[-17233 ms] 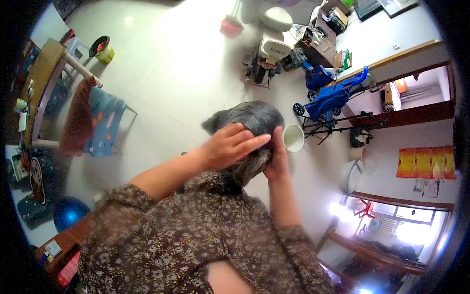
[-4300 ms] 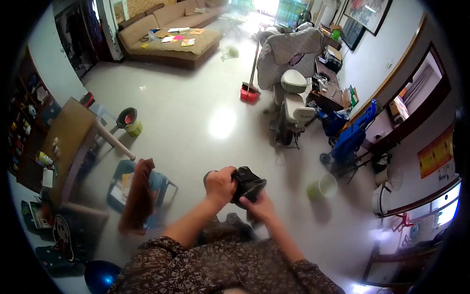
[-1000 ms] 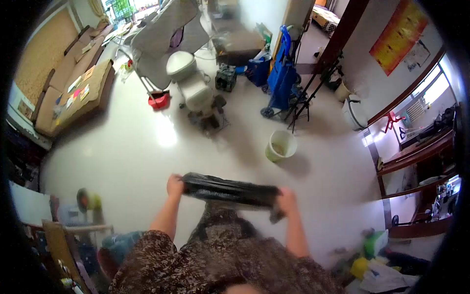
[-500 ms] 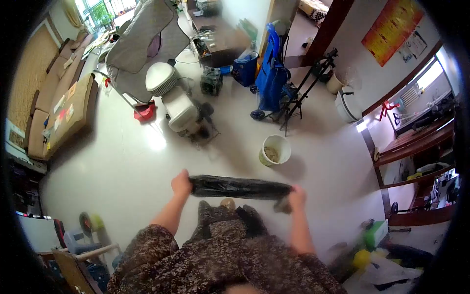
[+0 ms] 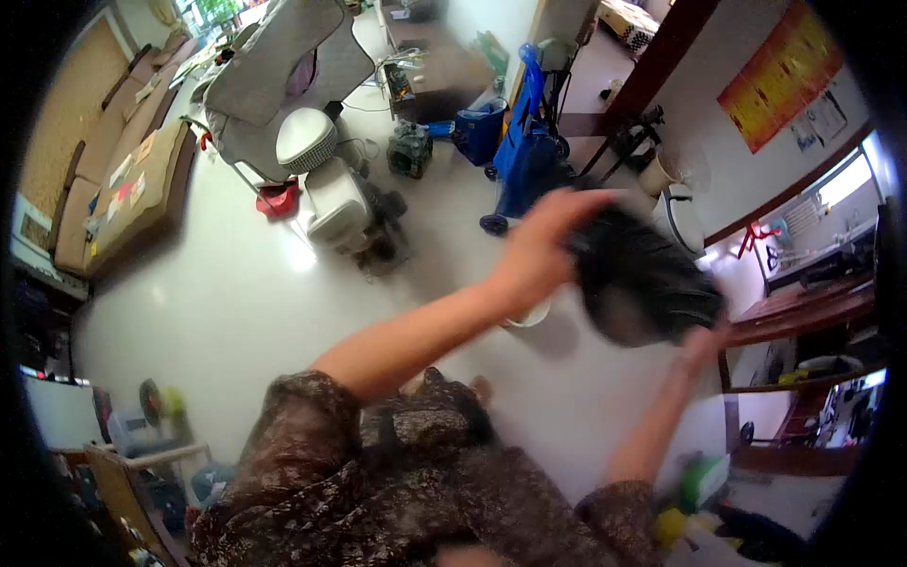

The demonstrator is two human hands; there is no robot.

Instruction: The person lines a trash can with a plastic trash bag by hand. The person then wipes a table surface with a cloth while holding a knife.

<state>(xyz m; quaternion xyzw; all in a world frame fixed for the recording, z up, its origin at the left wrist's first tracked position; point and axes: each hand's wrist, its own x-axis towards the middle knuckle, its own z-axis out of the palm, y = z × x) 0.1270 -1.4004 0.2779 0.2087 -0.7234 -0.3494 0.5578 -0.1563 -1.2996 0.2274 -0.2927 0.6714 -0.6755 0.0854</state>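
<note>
A black plastic bag (image 5: 642, 274), smeared by motion, is spread between my two hands at the right, in front of my body. My left hand (image 5: 543, 250) reaches across and grips its upper left edge. At the bag's lower right end my right hand (image 5: 701, 348) holds on, its fingers blurred. The bag bulges wider than a flat strip, but whether its mouth is apart I cannot tell. Beneath my left forearm, only part of the rim of a white bucket (image 5: 534, 317) shows on the floor.
A white-seated scooter (image 5: 331, 203) stands ahead, near a red dustpan (image 5: 277, 200). Beyond the bag are a blue trolley bag (image 5: 524, 170) and a black tripod (image 5: 624, 142). A sofa (image 5: 132, 198) lines the left; a wooden chair (image 5: 142, 472) is close at lower left.
Both hands have moved up and to the right with the black plastic bag. It was a taut horizontal strip and is now tilted and broader. My left arm now covers most of the bucket.
</note>
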